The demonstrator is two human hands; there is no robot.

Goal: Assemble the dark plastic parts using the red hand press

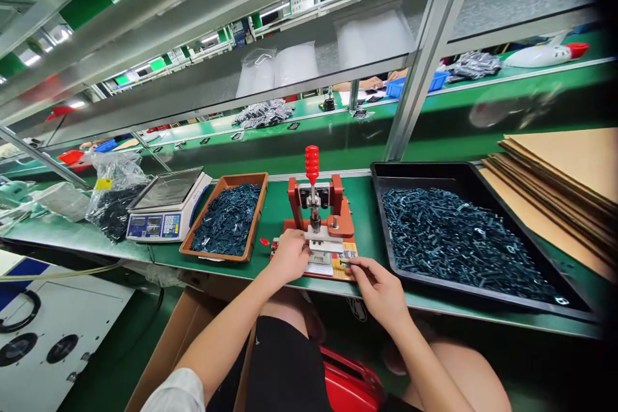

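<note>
The right hand (379,291) is nearly closed, pinching a small part (344,262), too small to make out, at the front of the red hand press (324,209). The left hand (288,256) lies curled on the press base; whether it grips anything is hidden. If the lever (312,164) came down, nearby fingers could get nipped; a fumble could drop the part into the black tray (415,167).

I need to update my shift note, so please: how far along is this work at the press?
Done looks like the large heap of dark parts in the black tray, though I cannot be sure. In hand: the left hand is at the red hand press, the right hand pinches a small piece. Remaining, perhaps: the smaller heap in the brown tray.
</note>
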